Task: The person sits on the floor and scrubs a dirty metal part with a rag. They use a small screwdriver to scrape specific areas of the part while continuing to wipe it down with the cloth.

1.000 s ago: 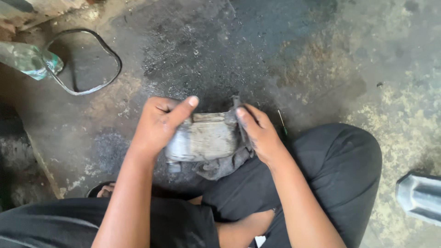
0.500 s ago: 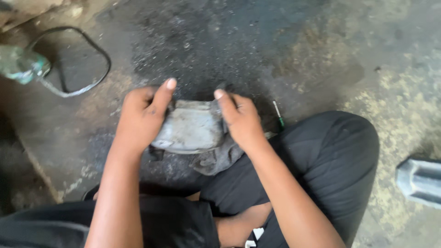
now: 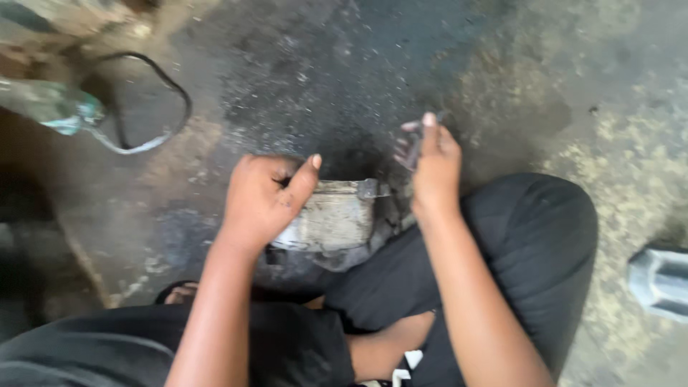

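1. Lying far left on the stained concrete floor [image 3: 545,86], we see a green plastic bottle [image 3: 54,109] beside a looped black cable [image 3: 154,107];
2. our left hand [image 3: 269,197] clamps the grimy grey metal block [image 3: 335,222], low over the floor before our knees;
3. our right hand [image 3: 433,165] pinches a small dark strip [image 3: 410,147], lifted just right of the block.

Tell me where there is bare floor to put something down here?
The grimy concrete floor lies bare beyond the hands, between the black cable loop and the stained patch on the right. Another bare strip runs between the black-trousered knee and the grey metal block. It is crowded around the dirty grey metal part.
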